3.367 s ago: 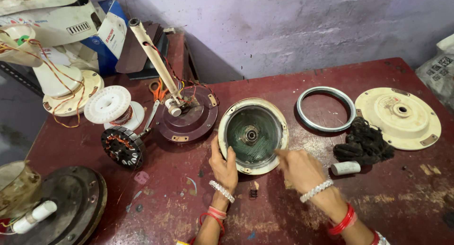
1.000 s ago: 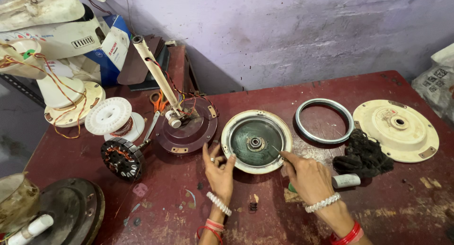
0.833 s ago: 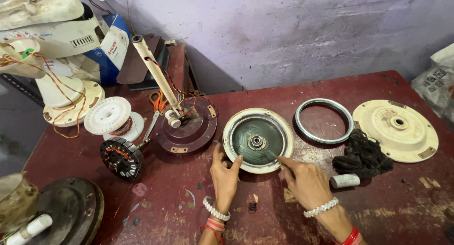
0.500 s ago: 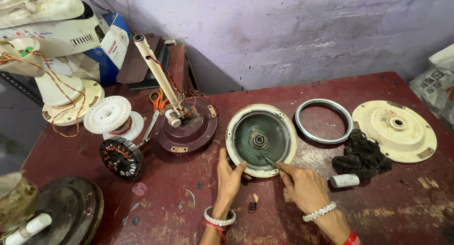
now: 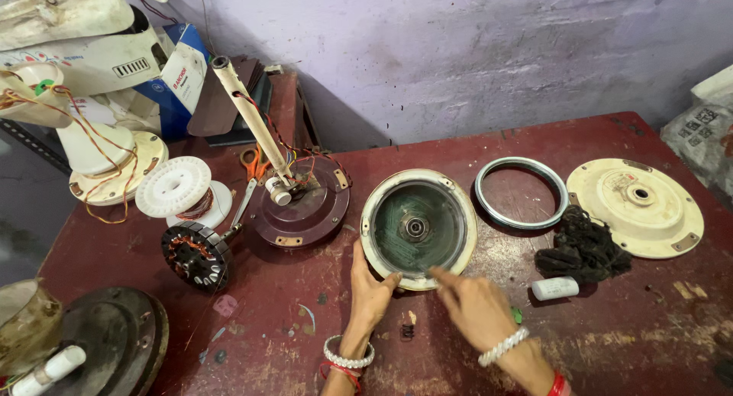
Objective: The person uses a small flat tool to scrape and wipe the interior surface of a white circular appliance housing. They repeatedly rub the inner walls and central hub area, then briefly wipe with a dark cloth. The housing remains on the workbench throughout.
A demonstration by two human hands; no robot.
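Both hands sit a little lower on the round motor cover (image 5: pixel 418 228) than half a second ago, and the cover itself stays at the same place in the middle of the dark red table (image 5: pixel 626 342). The left hand (image 5: pixel 372 285) rests against the lower left rim of the cover, with the fingers together and the thumb apart, pressing on the cream edge without closing around it. The right hand (image 5: pixel 477 308) is just beside the lower right rim; its index finger points onto the edge, and the other fingers are loosely curled, holding nothing that can be seen. The hand is a bit blurred.

The cover lies open side up, green inside, with a small metal bearing at its centre. To its right lies a metal ring (image 5: pixel 521 192), near but not touching, and further right a cream round plate (image 5: pixel 635 205). A black rag (image 5: pixel 584 247) lies below the ring, touching the plate's edge, and a small white cylinder (image 5: pixel 555 288) lies just beside the rag. To the left of the cover stands a brown motor base (image 5: pixel 305 209) with a tilted cream rod (image 5: pixel 252 121) and coloured wires. Further left are a white spool (image 5: pixel 174 186) and a black winding core (image 5: pixel 197 255).
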